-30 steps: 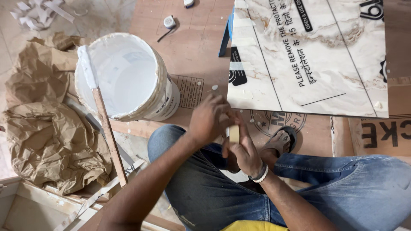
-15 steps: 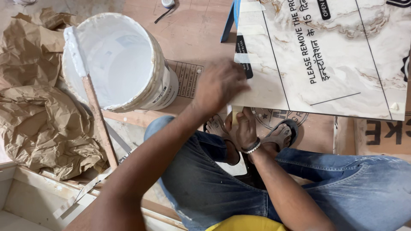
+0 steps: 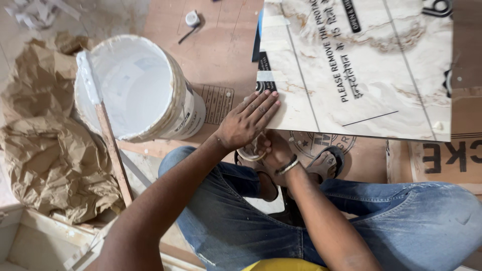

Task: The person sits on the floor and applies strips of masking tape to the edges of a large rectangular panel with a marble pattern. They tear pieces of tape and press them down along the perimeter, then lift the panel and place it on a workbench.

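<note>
Marble-patterned tile (image 3: 361,70) lies on cardboard-covered floor (image 3: 221,45).

white labelled bucket (image 3: 145,88), brown cardboard box (image 3: 442,160)

"What colours have you got down there?"

"My tile (image 3: 351,70) is cream, marbled with brown veins and thin dark lines. The bucket (image 3: 135,88) is white inside. Crumpled paper (image 3: 50,160) is brown, my jeans (image 3: 401,226) blue, my sandal (image 3: 329,163) dark."
</note>
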